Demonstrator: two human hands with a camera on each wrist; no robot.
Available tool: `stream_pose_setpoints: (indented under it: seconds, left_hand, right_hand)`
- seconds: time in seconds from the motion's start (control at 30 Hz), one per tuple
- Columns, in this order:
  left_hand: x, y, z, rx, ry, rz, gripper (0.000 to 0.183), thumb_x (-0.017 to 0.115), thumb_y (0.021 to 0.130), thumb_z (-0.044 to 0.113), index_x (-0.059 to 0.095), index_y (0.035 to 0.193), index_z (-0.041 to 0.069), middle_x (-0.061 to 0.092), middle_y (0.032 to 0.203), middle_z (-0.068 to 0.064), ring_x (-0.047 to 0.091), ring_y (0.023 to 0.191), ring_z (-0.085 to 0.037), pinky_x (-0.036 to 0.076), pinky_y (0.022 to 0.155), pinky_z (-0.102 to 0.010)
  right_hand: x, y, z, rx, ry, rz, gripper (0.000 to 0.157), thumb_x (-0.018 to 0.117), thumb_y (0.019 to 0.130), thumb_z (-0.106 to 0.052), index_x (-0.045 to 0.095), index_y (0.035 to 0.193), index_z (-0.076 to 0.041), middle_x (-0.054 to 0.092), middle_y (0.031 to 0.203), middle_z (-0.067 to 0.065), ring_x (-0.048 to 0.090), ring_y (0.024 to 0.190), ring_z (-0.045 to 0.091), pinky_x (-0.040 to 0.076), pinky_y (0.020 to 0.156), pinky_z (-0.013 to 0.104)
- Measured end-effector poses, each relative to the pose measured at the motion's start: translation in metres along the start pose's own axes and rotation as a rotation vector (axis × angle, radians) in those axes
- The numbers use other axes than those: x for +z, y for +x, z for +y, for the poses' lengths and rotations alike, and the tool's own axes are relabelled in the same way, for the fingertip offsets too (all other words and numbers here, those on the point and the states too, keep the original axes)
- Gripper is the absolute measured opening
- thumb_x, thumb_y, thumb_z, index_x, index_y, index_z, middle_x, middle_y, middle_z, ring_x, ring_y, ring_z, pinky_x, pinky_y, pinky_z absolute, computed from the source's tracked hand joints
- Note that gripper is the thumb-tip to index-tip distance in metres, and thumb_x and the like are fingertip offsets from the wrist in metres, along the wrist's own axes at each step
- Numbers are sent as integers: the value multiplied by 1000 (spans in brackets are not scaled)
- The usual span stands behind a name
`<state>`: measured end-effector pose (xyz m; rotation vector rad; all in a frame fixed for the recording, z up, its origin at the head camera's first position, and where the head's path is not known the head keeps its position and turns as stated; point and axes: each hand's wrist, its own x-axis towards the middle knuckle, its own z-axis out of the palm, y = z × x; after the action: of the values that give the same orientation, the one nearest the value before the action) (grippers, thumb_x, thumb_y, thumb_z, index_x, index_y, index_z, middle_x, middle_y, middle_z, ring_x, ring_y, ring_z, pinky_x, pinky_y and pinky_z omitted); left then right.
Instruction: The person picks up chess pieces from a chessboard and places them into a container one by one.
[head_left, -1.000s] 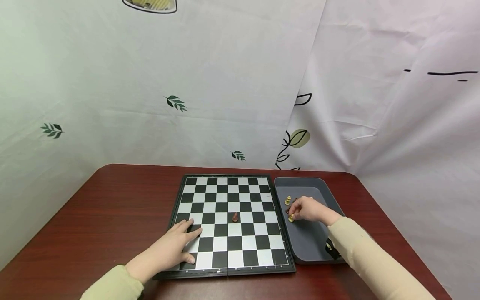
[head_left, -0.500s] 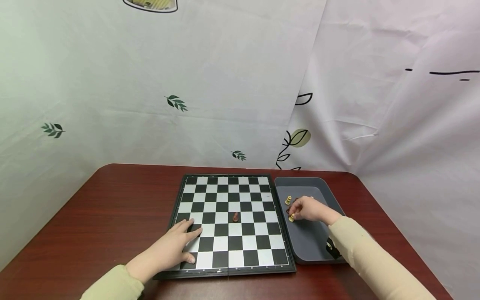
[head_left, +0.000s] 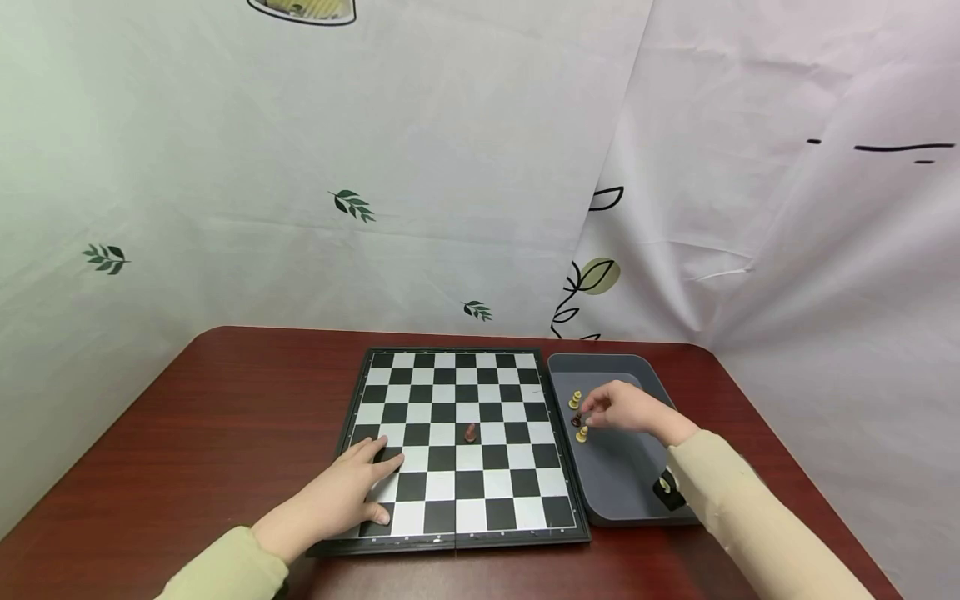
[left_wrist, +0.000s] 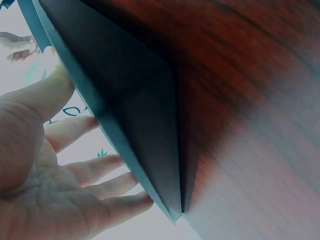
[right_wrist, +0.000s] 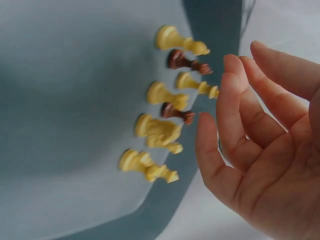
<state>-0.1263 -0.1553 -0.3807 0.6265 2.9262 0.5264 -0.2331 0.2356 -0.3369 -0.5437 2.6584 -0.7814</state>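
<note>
My left hand [head_left: 341, 496] rests with spread fingers on the near left part of a black-and-white chessboard [head_left: 408, 521]. The left wrist view has those fingers along the board's dark edge [left_wrist: 117, 132]. On a middle square stands a brown chess piece [head_left: 470, 433]. Over the grey tray [head_left: 611, 479] my right hand [head_left: 633, 410] hovers with loosely bent fingers, holding nothing. Close to its fingertips are a yellow chess piece [head_left: 582, 434], a brown one [head_left: 576, 420] and another yellow one [head_left: 575, 400]. Several yellow and brown pieces stand grouped in the right wrist view, among them a yellow piece [right_wrist: 167, 37].
The tray sits against the board's right side on a dark red wooden table [head_left: 187, 433]. Behind the table hangs a pale cloth [head_left: 450, 167] with leaf prints. The right forearm crosses the tray's near right corner.
My right hand has let go of the nearest yellow chess piece in the tray and drawn slightly up and right. That piece stays standing. The left hand has not moved.
</note>
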Motion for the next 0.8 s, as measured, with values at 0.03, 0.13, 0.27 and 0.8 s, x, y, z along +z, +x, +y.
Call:
stream_pose_setpoints:
  seconds: [0.03, 0.13, 0.27, 0.8]
  left_hand:
    - [0, 0, 0, -1, 0, -1, 78, 83, 60, 31, 59, 127, 0, 43, 136, -33, 37, 127, -54, 36, 100, -61]
    - [0, 0, -1, -1, 3, -3, 78, 83, 60, 32, 58, 127, 0, 43, 137, -33, 37, 127, -54, 35, 100, -61]
    - [-1, 0, -1, -5, 3, -1, 78, 82, 61, 31, 58, 127, 0, 43, 137, -33, 37, 127, -54, 35, 101, -60]
    - [0, 1, 0, -7, -3, -11, 78, 82, 61, 33, 58, 128, 0, 43, 137, -33, 37, 127, -54, 36, 100, -61]
  right_hand:
    - [0, 0, -1, -8, 9, 1, 14, 66, 84, -5, 69, 96, 1, 64, 78, 2, 53, 69, 11, 45, 63, 27]
    - [-1, -1, -6, -32, 50, 3, 18, 66, 86, -9, 69, 100, 2, 68, 85, 6, 56, 71, 12, 47, 63, 29]
    - [-1, -2, -15, -52, 85, 1, 22, 66, 87, -13, 68, 103, 2, 69, 90, 8, 59, 75, 13, 48, 66, 29]
    - [16, -3, -37, -103, 159, -36, 24, 64, 89, -16, 68, 104, 1, 70, 91, 11, 58, 78, 11, 48, 68, 29]
